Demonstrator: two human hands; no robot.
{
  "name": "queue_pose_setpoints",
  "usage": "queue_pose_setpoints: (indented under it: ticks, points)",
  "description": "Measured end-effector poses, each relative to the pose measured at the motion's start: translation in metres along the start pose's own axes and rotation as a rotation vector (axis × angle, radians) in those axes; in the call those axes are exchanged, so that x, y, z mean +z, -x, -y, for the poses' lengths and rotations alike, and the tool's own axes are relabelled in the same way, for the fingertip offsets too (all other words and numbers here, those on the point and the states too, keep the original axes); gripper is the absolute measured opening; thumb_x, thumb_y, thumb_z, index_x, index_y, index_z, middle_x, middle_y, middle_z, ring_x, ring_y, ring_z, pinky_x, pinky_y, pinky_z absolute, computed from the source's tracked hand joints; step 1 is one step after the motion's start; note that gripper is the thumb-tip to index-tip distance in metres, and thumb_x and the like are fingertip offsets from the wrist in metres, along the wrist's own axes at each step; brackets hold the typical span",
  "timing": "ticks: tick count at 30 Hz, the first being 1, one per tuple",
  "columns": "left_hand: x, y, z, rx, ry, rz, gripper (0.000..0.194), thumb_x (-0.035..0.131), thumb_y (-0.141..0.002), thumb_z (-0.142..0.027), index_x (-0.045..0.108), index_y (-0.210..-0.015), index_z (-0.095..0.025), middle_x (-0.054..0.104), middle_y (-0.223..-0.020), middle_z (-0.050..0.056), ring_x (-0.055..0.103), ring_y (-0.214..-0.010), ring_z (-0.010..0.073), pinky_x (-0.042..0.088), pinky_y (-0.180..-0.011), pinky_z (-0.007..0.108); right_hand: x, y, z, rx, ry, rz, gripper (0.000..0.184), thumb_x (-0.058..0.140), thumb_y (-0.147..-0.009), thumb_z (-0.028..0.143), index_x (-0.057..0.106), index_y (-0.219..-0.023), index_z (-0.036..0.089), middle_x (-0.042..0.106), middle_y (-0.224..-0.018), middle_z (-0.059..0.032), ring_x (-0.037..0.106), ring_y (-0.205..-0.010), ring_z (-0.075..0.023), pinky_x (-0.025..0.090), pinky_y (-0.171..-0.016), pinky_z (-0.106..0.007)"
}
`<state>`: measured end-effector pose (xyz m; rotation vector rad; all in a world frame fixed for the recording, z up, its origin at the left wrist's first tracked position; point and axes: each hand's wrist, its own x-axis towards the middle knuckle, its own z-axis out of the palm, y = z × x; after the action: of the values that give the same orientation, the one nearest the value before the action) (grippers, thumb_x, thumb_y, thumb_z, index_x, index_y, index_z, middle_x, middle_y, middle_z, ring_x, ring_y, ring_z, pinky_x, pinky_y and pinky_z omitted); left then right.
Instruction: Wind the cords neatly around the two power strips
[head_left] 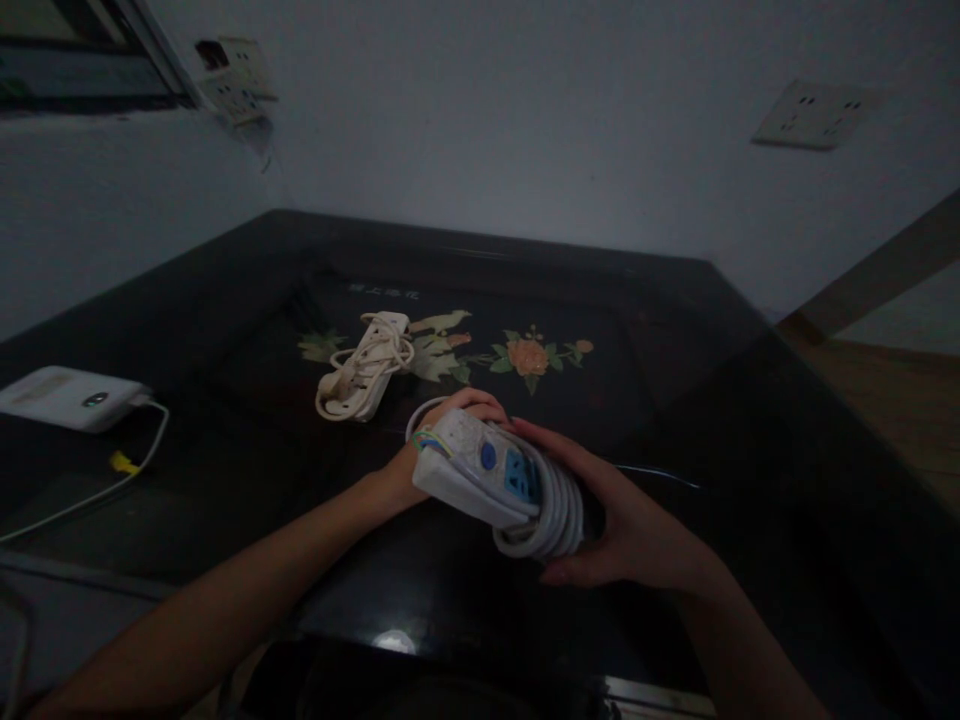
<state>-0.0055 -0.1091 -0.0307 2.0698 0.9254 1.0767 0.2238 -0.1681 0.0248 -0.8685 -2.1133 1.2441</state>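
A white power strip (469, 455) with a blue button and a blue socket is held above the dark table, its grey-white cord (559, 510) wound in several loops around one end. My right hand (626, 510) grips the wound end, thumb below and fingers above. Behind the strip's far side is my left hand (457, 405), with its fingers curled over it and partly hidden. Thin coloured wires show at the strip's left end. Farther back on the table lies a second white power strip (382, 355), with its own cord bundled around it.
The dark glossy table (247, 480) carries a printed flower pattern (529, 355). At left lies a white power bank (82, 395) with a white cable and a yellow tag (124, 463). Wall sockets (814, 115) sit on the back wall at right, others (240, 85) at left.
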Motion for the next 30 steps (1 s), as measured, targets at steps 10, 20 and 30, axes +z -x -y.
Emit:
queue_pose_setpoints:
  ticks: [10, 20, 30]
  points:
    - [-0.023, -0.005, -0.013, 0.037, 0.015, -0.117, 0.014, 0.056, -0.087, -0.018, 0.069, -0.09, -0.018, 0.068, -0.096, 0.008, 0.064, -0.094, 0.0189, 0.05, -0.085, 0.032, -0.018, 0.008, -0.003, 0.199, 0.198, 0.024, 0.088, 0.084, -0.059, 0.035, 0.046, -0.137, 0.025, 0.054, -0.137, -0.0096, 0.053, -0.124, -0.0304, 0.042, -0.104, -0.047]
    - [-0.016, 0.001, -0.013, 0.087, -0.351, 0.043, 0.029, 0.044, -0.09, -0.012, 0.065, -0.109, -0.019, 0.064, -0.117, 0.009, 0.06, -0.108, 0.0187, 0.048, -0.093, 0.035, -0.026, -0.001, -0.023, 0.308, 0.269, -0.601, 0.07, 0.076, -0.065, 0.042, 0.052, -0.126, 0.016, 0.063, -0.121, -0.0149, 0.06, -0.11, -0.0323, 0.048, -0.095, -0.049]
    - [-0.011, 0.008, -0.032, 0.226, -0.384, 0.325, 0.029, 0.05, -0.084, -0.021, 0.064, -0.109, -0.018, 0.071, -0.1, 0.009, 0.063, -0.098, 0.0225, 0.038, -0.1, 0.044, -0.006, 0.001, 0.0, -0.041, 0.072, -0.489, 0.081, 0.082, -0.062, 0.047, 0.048, -0.132, 0.025, 0.059, -0.13, -0.0091, 0.054, -0.12, -0.0309, 0.045, -0.101, -0.041]
